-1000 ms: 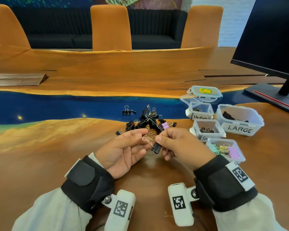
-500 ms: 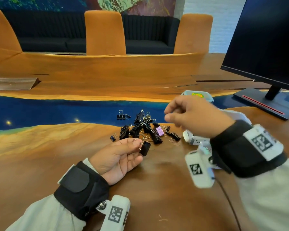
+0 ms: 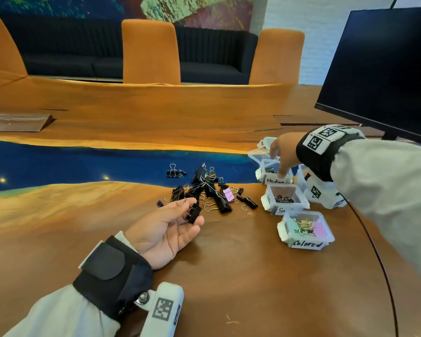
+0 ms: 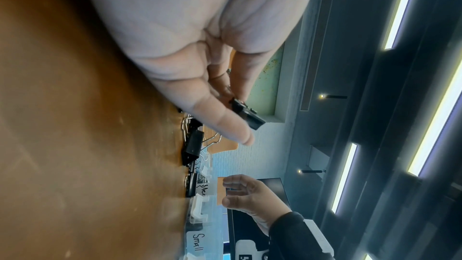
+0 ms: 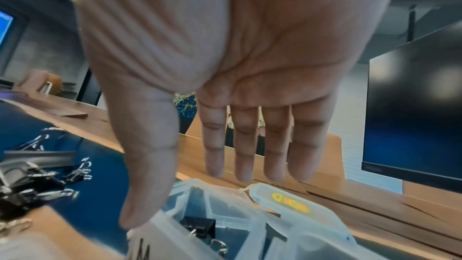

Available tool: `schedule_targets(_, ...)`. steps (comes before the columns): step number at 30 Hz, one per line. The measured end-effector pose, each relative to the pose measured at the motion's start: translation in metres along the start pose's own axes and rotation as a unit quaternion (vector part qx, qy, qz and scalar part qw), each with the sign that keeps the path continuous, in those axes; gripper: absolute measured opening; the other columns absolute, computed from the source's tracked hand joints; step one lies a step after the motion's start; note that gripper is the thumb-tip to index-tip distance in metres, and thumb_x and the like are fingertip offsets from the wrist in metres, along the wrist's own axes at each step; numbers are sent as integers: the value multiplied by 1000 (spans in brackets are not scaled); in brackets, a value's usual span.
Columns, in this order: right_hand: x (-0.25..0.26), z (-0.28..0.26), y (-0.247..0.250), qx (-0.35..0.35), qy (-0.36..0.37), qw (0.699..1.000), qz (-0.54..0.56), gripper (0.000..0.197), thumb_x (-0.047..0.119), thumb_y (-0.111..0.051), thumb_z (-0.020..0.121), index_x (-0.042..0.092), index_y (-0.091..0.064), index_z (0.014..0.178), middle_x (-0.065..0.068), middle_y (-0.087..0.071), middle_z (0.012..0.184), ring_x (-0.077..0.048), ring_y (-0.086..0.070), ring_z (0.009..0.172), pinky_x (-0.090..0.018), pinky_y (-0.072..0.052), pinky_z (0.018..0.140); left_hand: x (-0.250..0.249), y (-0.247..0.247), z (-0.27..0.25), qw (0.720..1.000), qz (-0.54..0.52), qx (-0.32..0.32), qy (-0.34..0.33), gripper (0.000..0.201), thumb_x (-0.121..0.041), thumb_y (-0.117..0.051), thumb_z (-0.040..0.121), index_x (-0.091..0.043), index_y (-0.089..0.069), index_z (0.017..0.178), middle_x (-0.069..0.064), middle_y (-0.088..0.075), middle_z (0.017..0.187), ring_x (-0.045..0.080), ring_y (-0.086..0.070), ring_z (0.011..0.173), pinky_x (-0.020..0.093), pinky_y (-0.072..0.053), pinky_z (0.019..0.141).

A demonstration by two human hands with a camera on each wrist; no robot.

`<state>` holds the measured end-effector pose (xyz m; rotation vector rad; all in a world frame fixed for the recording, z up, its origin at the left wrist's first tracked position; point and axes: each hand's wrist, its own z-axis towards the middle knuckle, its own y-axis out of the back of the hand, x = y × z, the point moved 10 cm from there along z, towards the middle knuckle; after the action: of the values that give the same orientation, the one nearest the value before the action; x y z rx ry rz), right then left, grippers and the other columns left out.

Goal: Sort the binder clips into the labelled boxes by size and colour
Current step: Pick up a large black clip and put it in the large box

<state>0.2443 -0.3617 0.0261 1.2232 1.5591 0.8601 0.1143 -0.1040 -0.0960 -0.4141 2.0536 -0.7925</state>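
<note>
Left hand (image 3: 165, 229) pinching black clip (image 3: 193, 213): light, stiff, likely slippery; best gripped across body. Right hand (image 3: 283, 152) spread, empty, above Medium box (image 3: 275, 180).

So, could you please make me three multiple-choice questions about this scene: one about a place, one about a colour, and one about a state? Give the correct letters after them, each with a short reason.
1. Over which box is the right hand?
A. the Medium box
B. the Colored box
C. no box, it lies on the pile

2. What colour is the binder clip in the left hand?
A. pink
B. black
C. green

3. What is the state of the right hand?
A. closed round a clip
B. curled into an empty fist
C. open, fingers straight, holding nothing

Answers:
1. A, the head view shows the hand over the box with the Medium label.
2. B, the head and left wrist views both show a black clip at the fingertips.
3. C, the right wrist view shows a bare palm and straight fingers above the box.
</note>
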Motion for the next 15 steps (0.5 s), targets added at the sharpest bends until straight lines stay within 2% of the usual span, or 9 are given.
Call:
schedule_targets(3, 4, 2, -1, -6, 10, 1000, -7, 63, 35, -81, 79, 19, -56, 135, -1, -59, 133, -22, -56, 121, -37, -46, 102, 0, 1, 2, 1000, 5, 3, 0, 34, -13, -56, 95, -11, -63, 129, 17, -72, 94, 25, -74, 72, 33, -63, 59)
schedule_targets(7, 3, 4, -2, -11, 11, 1000, -8, 61, 34, -83, 76, 21, -58, 130, 0, -62, 127, -22, -59, 113, -38, -50, 97, -1, 1, 3, 1000, 17, 5, 0, 31, -13, -52, 101, -13, -65, 128, 15, -72, 92, 26, -74, 75, 33, -63, 61)
schedule_targets(10, -5, 10, -8, -8, -7, 1000, 5, 69, 32, -85, 75, 21, -54, 136, -1, -60, 131, -23, -59, 115, -37, -50, 97, -2, 1, 2, 1000, 21, 8, -3, 31, -13, -52, 101, -14, -66, 128, 14, -72, 92, 26, -74, 78, 32, -63, 63)
schedule_targets(13, -15, 14, -18, 12, -29, 999, 8, 83, 32, -87, 73, 19, -47, 144, -4, -58, 136, -25, -57, 120, -40, -49, 101, -2, 1, 1, 1000, 20, 7, -2, 31, -13, -53, 101, -15, -67, 128, 14, -72, 93, 26, -73, 79, 32, -63, 64)
schedule_targets(15, -18, 16, -24, 21, -34, 999, -1, 83, 33, -86, 74, 17, -46, 145, -4, -58, 137, -25, -57, 121, -40, -49, 103, -3, 1, 0, 1000, 18, 8, -3, 31, -13, -53, 101, -16, -68, 127, 14, -72, 95, 26, -73, 80, 33, -62, 65)
